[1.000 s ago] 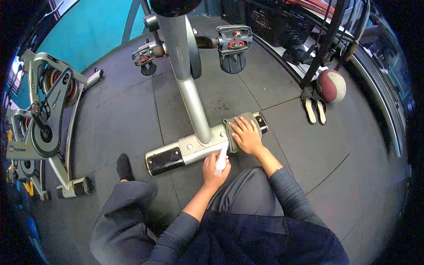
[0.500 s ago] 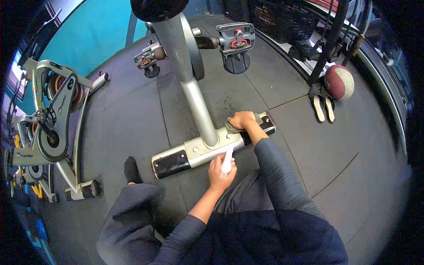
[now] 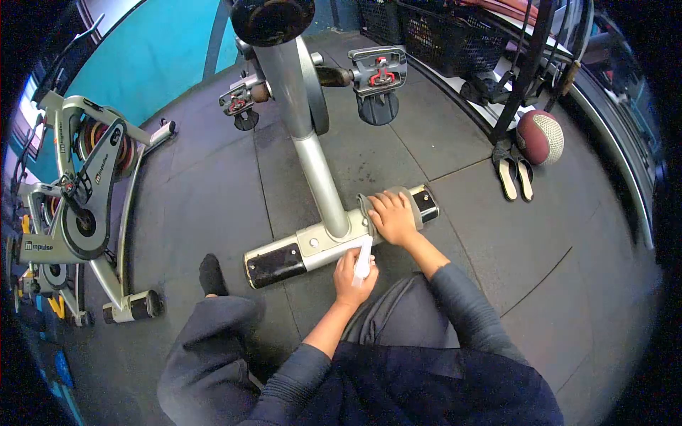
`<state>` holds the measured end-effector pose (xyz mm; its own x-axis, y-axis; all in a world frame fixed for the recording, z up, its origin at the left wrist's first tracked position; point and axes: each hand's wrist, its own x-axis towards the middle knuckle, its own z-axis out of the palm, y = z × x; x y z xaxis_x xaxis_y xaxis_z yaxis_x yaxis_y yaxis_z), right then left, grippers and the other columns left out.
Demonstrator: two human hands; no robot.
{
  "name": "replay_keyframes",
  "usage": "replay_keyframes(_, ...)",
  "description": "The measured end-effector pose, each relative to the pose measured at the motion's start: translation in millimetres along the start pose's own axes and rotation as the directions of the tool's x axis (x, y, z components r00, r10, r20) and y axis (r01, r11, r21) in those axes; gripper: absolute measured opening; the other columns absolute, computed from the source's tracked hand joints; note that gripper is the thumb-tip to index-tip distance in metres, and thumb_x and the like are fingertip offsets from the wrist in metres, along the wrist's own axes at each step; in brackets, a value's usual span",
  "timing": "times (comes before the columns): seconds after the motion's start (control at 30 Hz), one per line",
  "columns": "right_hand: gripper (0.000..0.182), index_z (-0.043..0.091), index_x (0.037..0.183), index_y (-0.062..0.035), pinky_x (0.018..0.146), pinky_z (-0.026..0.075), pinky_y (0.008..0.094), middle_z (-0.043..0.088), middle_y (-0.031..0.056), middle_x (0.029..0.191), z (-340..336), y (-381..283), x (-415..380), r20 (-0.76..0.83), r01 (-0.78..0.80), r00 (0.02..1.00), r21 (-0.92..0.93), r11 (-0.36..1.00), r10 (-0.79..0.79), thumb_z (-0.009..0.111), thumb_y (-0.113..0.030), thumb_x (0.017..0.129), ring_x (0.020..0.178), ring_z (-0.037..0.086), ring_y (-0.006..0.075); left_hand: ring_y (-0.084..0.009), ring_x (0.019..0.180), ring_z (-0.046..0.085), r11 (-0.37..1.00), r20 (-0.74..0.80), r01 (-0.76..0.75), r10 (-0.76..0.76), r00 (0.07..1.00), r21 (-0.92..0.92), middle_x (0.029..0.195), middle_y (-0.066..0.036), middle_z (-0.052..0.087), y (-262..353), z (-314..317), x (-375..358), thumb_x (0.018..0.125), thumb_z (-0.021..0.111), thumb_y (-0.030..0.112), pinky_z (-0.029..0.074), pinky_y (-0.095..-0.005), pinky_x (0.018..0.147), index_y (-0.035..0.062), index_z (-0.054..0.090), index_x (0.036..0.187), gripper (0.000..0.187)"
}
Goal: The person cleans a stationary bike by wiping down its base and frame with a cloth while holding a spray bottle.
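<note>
My left hand (image 3: 355,277) is closed around a white spray bottle (image 3: 363,261), its narrow top pointing away from me; the lower part is hidden. It is just in front of the foot bar (image 3: 323,245) of a stationary bike. Over the right part of that bar lies a grey-green cloth (image 3: 366,206). My right hand (image 3: 392,216) presses the cloth to the bar from above, fingers curving over the far edge. The bike's silver post (image 3: 321,177) rises from the bar's middle, left of my right hand. Black end covers (image 3: 275,265) cap the bar.
Pedals (image 3: 379,74) stick out beyond the post. To the left stands another exercise bike (image 3: 96,192). At right are black shoes (image 3: 508,174), a maroon ball (image 3: 538,138) and a rack holding black baskets (image 3: 451,42). My socked foot (image 3: 212,275) rests on the dark floor mats.
My right hand has shifted slightly left and turned, from a bunched grip to fingers spread over the cloth, which now covers more of the bar. The left hand stays almost in place.
</note>
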<state>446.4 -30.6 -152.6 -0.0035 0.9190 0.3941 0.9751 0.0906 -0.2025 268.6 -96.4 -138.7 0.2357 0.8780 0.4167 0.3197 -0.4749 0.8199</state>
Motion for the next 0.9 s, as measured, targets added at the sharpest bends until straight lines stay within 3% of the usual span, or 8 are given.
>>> replay_keyframes(0.03,0.049,0.042,0.135,-0.0145,0.109,0.018,0.0491,0.042,0.0081,0.139,-9.2,-3.0,-9.6,0.099,-0.015,0.995,-0.003,1.0,0.015,0.04,-0.039,0.092,0.132,0.033,0.0264,-0.0364,0.079,0.059,1.0,0.003,0.005,-0.004,1.0,-0.024,0.086,-0.015,0.062,0.5,0.4,0.7,0.073,0.067,0.015,0.046,-0.0445,0.071,0.0044,0.052,0.097,0.03)
replay_keyframes(0.17,0.054,0.034,0.141,-0.0161,0.11,0.017,0.0496,0.029,0.0075,0.148,-27.7,-13.2,-38.4,0.151,0.066,0.987,-0.071,0.995,-0.055,0.039,-0.041,0.094,0.137,0.024,0.027,-0.0356,0.08,0.059,1.0,0.006,0.012,-0.012,1.0,0.02,0.086,-0.014,0.063,-2.3,2.2,-0.3,0.073,0.066,0.014,0.046,-0.0443,0.072,0.005,0.052,0.098,0.03)
replay_keyframes(0.3,0.052,0.035,0.141,-0.0186,0.109,0.018,0.0497,0.03,0.0077,0.147,-26.3,-11.4,-29.3,0.148,0.058,0.988,-0.037,0.998,-0.052,0.038,-0.041,0.094,0.136,0.025,0.0266,-0.0349,0.08,0.059,1.0,0.008,0.02,-0.02,1.0,0.023,0.086,-0.011,0.063,-2.2,1.4,-0.1,0.073,0.065,0.013,0.046,-0.0435,0.072,0.0061,0.052,0.098,0.029)
replay_keyframes(0.53,0.04,0.061,0.116,-0.0186,0.103,0.025,0.0511,0.06,0.008,0.118,-9.4,-8.3,24.7,0.069,-0.02,0.997,0.035,0.999,0.017,0.036,-0.041,0.093,0.116,0.05,0.0263,-0.0333,0.08,0.059,0.999,0.003,0.02,-0.02,1.0,0.033,0.084,-0.008,0.065,0.4,0.5,0.1,0.072,0.065,0.011,0.046,-0.043,0.073,0.0068,0.052,0.098,0.03)
replay_keyframes(0.6,0.045,0.067,0.106,-0.0165,0.099,0.03,0.05,0.065,0.0093,0.108,-15.3,-13.7,46.4,0.394,-0.193,0.896,-0.071,0.979,0.205,0.035,-0.043,0.09,0.108,0.056,0.027,-0.0332,0.079,0.059,1.0,0.006,0.016,-0.016,1.0,0.026,0.084,-0.008,0.066,-0.2,0.3,-0.1,0.072,0.065,0.011,0.046,-0.0428,0.073,0.0067,0.052,0.098,0.029)
replay_keyframes(0.63,0.049,0.07,0.099,-0.0155,0.094,0.033,0.049,0.067,0.0101,0.101,-12.0,-14.7,51.9,0.384,-0.223,0.891,-0.096,0.97,0.243,0.033,-0.045,0.087,0.102,0.059,0.0279,-0.0331,0.079,0.059,1.0,0.008,0.011,-0.011,1.0,0.009,0.084,-0.008,0.066,-0.9,0.7,0.8,0.072,0.065,0.011,0.046,-0.0427,0.073,0.0065,0.052,0.097,0.029)
replay_keyframes(0.73,0.049,0.07,0.099,-0.0154,0.094,0.033,0.0485,0.067,0.0098,0.104,-10.4,-15.9,65.5,0.474,-0.339,0.808,-0.111,0.934,0.349,0.034,-0.045,0.086,0.102,0.06,0.0272,-0.0329,0.078,0.059,1.0,-0.001,0.017,-0.017,1.0,0.01,0.084,-0.008,0.066,-1.7,1.8,1.2,0.071,0.065,0.011,0.046,-0.0424,0.073,0.0061,0.052,0.096,0.028)
replay_keyframes(0.9,0.049,0.068,0.103,-0.0163,0.093,0.034,0.0466,0.066,0.01,0.105,-12.8,-15.1,56.5,0.407,-0.291,0.864,-0.077,0.954,0.296,0.034,-0.048,0.087,0.102,0.06,0.0271,-0.0334,0.078,0.06,1.0,0.003,-0.015,0.015,1.0,0.01,0.083,-0.009,0.065,-0.4,1.4,3.1,0.072,0.065,0.011,0.047,-0.0419,0.072,0.0055,0.052,0.095,0.028)
